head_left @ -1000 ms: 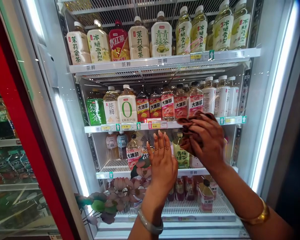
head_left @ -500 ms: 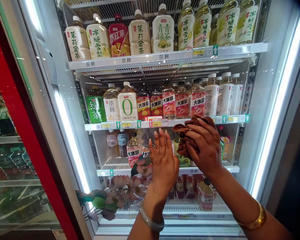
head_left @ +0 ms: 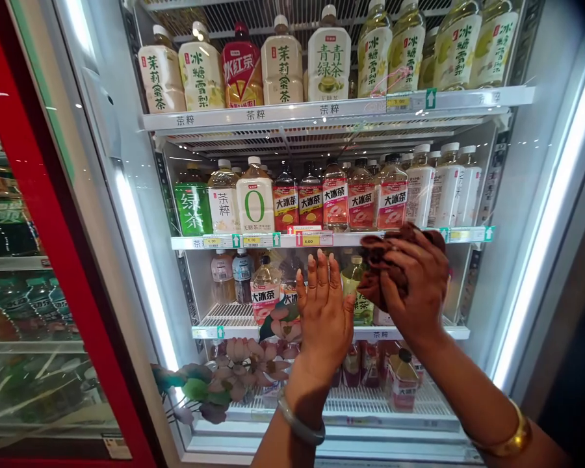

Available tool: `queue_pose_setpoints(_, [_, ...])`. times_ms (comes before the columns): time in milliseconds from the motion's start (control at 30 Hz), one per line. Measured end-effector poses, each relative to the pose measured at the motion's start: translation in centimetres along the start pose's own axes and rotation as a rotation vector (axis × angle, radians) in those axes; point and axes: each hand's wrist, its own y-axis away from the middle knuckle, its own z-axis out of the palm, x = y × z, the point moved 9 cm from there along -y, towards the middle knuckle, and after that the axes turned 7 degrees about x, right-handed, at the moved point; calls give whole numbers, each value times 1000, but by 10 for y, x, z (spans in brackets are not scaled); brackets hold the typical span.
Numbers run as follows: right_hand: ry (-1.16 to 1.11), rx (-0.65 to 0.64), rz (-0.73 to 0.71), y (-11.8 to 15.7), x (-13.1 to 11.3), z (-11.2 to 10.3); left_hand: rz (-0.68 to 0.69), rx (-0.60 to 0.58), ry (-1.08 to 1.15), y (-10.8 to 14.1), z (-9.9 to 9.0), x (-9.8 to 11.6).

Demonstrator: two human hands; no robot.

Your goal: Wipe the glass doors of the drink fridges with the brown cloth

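Observation:
My left hand (head_left: 324,318) lies flat with its fingers stretched out, palm toward the glass door of a drinks fridge. It holds nothing, and a pale bangle (head_left: 299,422) circles its wrist. To its right, my right hand (head_left: 416,286) is wrapped round a crumpled brown cloth (head_left: 377,263) and holds it up against the glass. The right wrist wears a gold bangle (head_left: 514,435). Behind the hands, part of the green tea bottle (head_left: 353,279) and the lower shelf is hidden.
Bottled teas stand on several shelves, with a middle shelf edge (head_left: 244,240) bearing price tags. A flower decoration (head_left: 234,374) shows at the lower left. A red door frame (head_left: 53,227) borders another fridge at left. Light strips (head_left: 141,273) run down both sides.
My right hand has moved a little to the right with the cloth. My left hand stays flat in nearly the same place. The whole view has shifted slightly.

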Motion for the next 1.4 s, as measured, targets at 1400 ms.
queue_pose_setpoints(1400, [-53, -97, 22, 63, -45, 14, 81, 64, 11, 1, -15, -8])
